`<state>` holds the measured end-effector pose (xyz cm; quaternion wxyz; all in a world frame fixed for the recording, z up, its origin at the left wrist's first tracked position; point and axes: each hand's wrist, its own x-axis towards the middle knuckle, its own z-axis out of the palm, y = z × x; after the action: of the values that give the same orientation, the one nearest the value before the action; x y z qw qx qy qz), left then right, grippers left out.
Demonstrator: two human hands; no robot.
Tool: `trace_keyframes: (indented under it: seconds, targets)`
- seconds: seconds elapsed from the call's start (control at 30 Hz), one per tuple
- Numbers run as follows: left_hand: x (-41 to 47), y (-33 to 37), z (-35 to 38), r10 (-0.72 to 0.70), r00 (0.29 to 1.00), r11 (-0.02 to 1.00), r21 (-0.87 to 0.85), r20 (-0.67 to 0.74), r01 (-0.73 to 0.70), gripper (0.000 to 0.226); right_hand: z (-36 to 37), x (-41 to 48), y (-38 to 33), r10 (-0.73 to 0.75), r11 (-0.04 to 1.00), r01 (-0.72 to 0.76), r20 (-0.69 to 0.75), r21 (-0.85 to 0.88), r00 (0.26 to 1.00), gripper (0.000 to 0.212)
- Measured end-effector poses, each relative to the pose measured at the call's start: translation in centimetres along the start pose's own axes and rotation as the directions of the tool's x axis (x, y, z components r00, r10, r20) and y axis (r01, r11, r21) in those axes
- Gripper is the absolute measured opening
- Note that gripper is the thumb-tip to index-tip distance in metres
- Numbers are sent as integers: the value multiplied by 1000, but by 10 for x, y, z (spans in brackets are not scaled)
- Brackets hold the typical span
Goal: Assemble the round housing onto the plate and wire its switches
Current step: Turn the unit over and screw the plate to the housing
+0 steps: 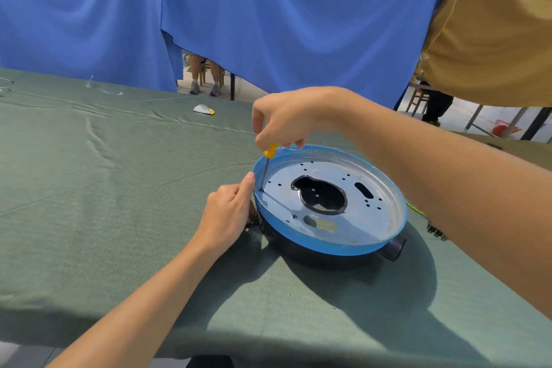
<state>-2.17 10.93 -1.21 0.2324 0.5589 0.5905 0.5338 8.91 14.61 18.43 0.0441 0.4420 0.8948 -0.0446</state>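
Observation:
A round metal plate (376, 200) covered in blue film lies on top of a black round housing (301, 251) on the table. It has a large cut-out in its middle and several small holes. My right hand (286, 119) grips the yellow handle of a screwdriver (267, 164) from above. The shaft stands nearly upright, with its tip on a hole at the plate's left edge. My left hand (230, 212) holds the left side of the housing, with the thumb against the blue rim beside the tip.
A green cloth (104, 188) covers the table. A small white and yellow object (203, 109) lies at the back. Yellow-green wires with terminals (430, 222) lie right of the housing. Blue curtains hang behind; a person in a tan shirt (493, 27) stands at the right.

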Motion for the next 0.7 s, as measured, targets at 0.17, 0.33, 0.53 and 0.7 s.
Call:
trace_keyframes:
  seconds: [0.17,0.33,0.53,0.7]
  targets:
    - [1,0,0,-2,1000,1000,11,-3,2,75,8,2,1,-109,988,83,-208,-130,972,9]
    - [-1,1,1,-6,1000,1000,-12,5,6,74,16,6,2,-18,984,-18,-206,-175,978,36]
    - [-2,5,0,-59,998,997,48,-13,60,78,4,-2,-7,-96,994,92,-72,-59,993,22]
    - [8,26,-4,-415,896,909,90,159,406,57,14,-3,5,-105,993,88,-253,-76,962,12]
